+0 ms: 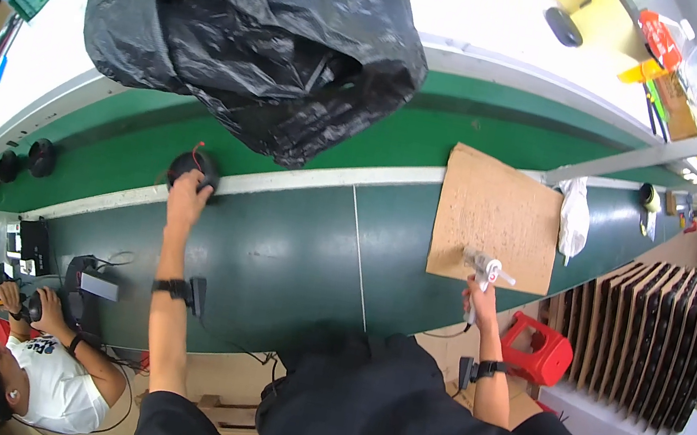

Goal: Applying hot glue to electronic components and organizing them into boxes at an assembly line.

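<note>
R hand is at the counter's near edge, elbow bent, fingers wrapped round the handle of a white gun-shaped tool w/ a cord; tool is over the near edge of a cardboard sheet. Red stool sits just off that near edge, to the R. Off the near L corner, a co-worker holds a dark item.

Room to move: wide dark-green stretch of counter btwn L arm & cardboard, w/ a pale seam across it.

L arm is stretched nearly straight to the far edge; L hand grasps a black round part, fingers & thumb curled over it, by the white rail. Beyond the rail: green belt, w/ a big black bag overhanging its middle
</note>
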Demonstrator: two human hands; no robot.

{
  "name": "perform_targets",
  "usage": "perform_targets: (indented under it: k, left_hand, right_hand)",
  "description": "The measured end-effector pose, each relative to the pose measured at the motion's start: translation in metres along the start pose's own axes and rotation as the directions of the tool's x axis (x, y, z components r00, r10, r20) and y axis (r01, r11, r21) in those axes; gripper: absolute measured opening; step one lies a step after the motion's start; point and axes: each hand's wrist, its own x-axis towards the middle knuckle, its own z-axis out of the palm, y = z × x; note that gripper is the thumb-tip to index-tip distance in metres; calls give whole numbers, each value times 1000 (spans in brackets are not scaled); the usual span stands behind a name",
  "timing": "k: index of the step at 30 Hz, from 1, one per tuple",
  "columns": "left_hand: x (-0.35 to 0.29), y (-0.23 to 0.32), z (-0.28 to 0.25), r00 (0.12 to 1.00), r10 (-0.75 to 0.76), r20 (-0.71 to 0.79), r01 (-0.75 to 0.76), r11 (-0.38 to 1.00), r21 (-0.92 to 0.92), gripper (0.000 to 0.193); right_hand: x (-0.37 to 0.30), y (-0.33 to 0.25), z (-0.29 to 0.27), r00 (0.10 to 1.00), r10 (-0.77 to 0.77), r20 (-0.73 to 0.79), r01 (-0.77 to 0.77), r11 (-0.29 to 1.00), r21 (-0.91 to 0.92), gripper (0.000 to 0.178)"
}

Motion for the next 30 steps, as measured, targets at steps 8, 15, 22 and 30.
perform_targets:
  k: [8, 15, 22, 30]
  left_hand:
    - [-164, 161, 76, 966, -100, 239, 218, 812, -542, 24]
    - [-183, 257, 44, 932, 104, 346, -46, 984, -171, 46]
    - [-194, 230, 67, 910, 55, 411, -44, 998, -36, 64]
    - [-245, 280, 87, 921, 34, 388, -42, 999, 12, 49]
  right_hand:
    - [12, 15, 8, 992, -123, -3, 121, 982, -146, 28]
    - [29, 44, -1, 987, -149, -59, 144, 986, -83, 31]
    - [16, 31, -5, 930, -360, 75, 367, 897, -248, 34]
    - [16, 60, -8, 920, -392, 29, 381, 870, -312, 31]
